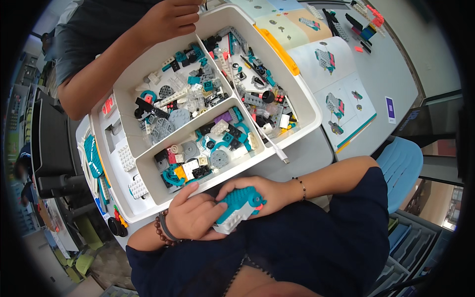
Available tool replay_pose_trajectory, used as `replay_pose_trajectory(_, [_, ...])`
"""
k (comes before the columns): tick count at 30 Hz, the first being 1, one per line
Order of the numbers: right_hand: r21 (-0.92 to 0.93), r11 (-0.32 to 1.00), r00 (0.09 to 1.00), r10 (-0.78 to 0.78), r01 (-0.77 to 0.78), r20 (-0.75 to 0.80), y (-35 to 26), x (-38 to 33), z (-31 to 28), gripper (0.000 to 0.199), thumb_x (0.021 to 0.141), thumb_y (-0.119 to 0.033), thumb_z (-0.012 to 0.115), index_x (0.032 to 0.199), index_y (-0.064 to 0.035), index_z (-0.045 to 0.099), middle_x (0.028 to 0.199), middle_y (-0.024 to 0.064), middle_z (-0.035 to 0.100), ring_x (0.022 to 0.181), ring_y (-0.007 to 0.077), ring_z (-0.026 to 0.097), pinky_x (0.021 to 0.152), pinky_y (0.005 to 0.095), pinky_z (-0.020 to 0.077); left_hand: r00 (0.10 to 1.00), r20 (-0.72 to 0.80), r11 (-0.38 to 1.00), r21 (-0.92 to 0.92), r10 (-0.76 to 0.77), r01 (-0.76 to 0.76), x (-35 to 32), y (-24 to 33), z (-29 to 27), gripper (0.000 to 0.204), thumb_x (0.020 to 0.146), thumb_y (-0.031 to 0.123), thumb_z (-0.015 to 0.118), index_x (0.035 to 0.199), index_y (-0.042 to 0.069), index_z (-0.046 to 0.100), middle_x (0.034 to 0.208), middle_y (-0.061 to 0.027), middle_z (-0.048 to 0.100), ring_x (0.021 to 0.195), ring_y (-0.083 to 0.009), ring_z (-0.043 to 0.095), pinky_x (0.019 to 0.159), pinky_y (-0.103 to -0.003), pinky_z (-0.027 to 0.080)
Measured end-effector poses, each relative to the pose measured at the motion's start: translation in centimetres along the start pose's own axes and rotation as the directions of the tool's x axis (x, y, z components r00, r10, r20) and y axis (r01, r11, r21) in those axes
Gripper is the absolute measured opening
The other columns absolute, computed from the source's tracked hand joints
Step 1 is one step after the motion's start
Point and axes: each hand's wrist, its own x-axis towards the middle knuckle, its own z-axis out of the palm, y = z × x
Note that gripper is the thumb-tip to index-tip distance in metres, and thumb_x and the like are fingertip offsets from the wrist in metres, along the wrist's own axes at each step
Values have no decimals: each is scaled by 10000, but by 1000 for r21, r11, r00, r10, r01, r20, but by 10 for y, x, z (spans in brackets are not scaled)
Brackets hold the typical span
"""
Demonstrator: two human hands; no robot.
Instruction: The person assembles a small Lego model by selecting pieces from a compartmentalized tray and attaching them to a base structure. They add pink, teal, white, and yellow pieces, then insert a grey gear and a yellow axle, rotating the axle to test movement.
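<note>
A teal, white and grey model built from toy bricks (pixel 238 210), with a few coral-red pieces, is held close to my chest between both hands. My left hand (pixel 192 216) has its fingers bent against the model's left side. My right hand (pixel 260 189) is wrapped round its far side, and its palm is partly hidden. Just beyond my hands stands a white divided storage tray (pixel 220 179) of loose bricks (pixel 217 158), gears and connectors in teal, grey, white and black.
Another person's hand (pixel 170 20) hovers over the tray's far left. A white cable (pixel 267 140) lies across the tray's near right rim. An open instruction booklet (pixel 341 89) lies to the right. Bricks (pixel 363 29) lie at the back right. A blue chair (pixel 403 166) stands at right.
</note>
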Motion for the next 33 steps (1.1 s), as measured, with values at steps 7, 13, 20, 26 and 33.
replay_pose_trajectory(7, [293,944,988,136,-151,72,-4,-2,-7,726,718,-112,738,1313,0,337,1247,109,440,1188,183,422,1004,318,343,997,-52,950,311,57,-38,-2,0,11,457,824,516,506,852,68,593,574,18,480,573,-134,491,972,-396,278])
replay_pose_trajectory(13, [439,869,973,186,-228,138,-3,-4,-13,742,775,-192,694,1351,4,268,1261,131,409,1199,196,400,1011,323,324,975,-62,866,473,214,-160,-11,-7,22,451,843,530,453,872,89,544,595,16,501,610,-128,508,1018,-455,171])
replay_pose_trajectory(20, [339,887,948,307,-315,80,-2,-3,-13,570,828,-190,615,1308,-49,342,1157,64,462,1025,119,479,827,243,432,958,-111,828,535,265,-167,-15,-10,36,367,919,417,322,922,112,525,641,21,514,631,-114,528,1044,-474,94])
replay_pose_trajectory(26, [397,798,880,470,-454,61,-13,-4,-11,576,804,-191,578,1314,-62,343,1159,51,460,959,77,470,768,202,419,942,-208,850,511,265,-126,-19,-13,43,377,924,405,272,961,130,526,717,18,499,654,-115,512,1058,-448,92])
replay_pose_trajectory(33, [394,794,874,482,-463,55,-13,0,-11,677,753,-329,592,1289,-9,330,1185,114,446,1122,188,474,951,324,388,960,-190,885,455,207,-100,-22,-9,40,528,674,535,505,994,115,518,759,28,473,729,-138,502,1066,-445,106])
